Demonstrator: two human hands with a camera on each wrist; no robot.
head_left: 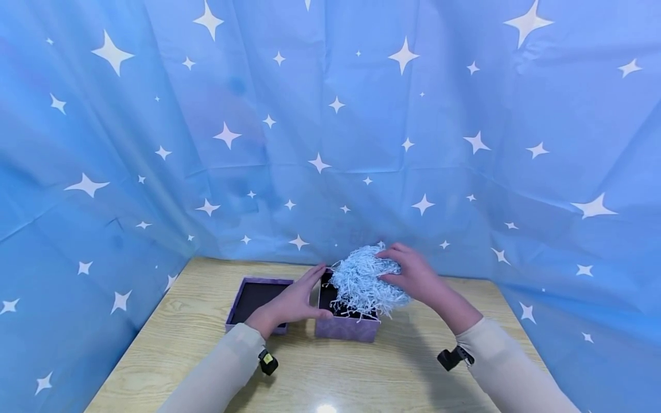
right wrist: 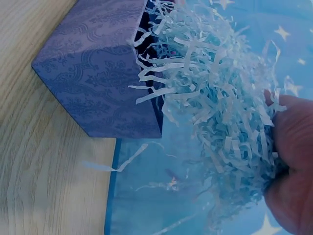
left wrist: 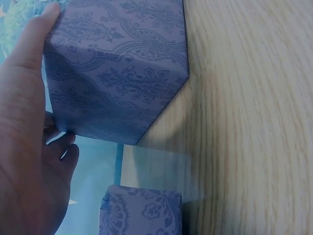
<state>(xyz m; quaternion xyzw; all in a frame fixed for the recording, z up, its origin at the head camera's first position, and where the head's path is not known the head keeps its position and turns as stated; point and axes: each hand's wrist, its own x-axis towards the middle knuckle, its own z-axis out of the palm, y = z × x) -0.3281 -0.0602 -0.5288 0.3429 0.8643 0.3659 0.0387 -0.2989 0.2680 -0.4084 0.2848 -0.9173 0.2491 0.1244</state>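
A purple patterned box (head_left: 345, 329), dark inside, stands open on the wooden table. My left hand (head_left: 293, 299) holds its left side, thumb at the near rim and fingers toward the far corner. In the left wrist view, the thumb lies along the rim of the box (left wrist: 122, 63) and the other fingertips touch a second wall. My right hand (head_left: 413, 274) grips a big fluffy clump of pale blue shredded paper (head_left: 364, 281) over the right part of the box. Loose strands hang across the rim in the right wrist view, where the clump (right wrist: 215, 98) partly covers the opening.
To the left of the box lies its shallow purple lid (head_left: 258, 298), dark inner face up, partly behind my left hand. A blue curtain with white stars (head_left: 330, 143) hangs behind and along both sides of the table (head_left: 170, 344).
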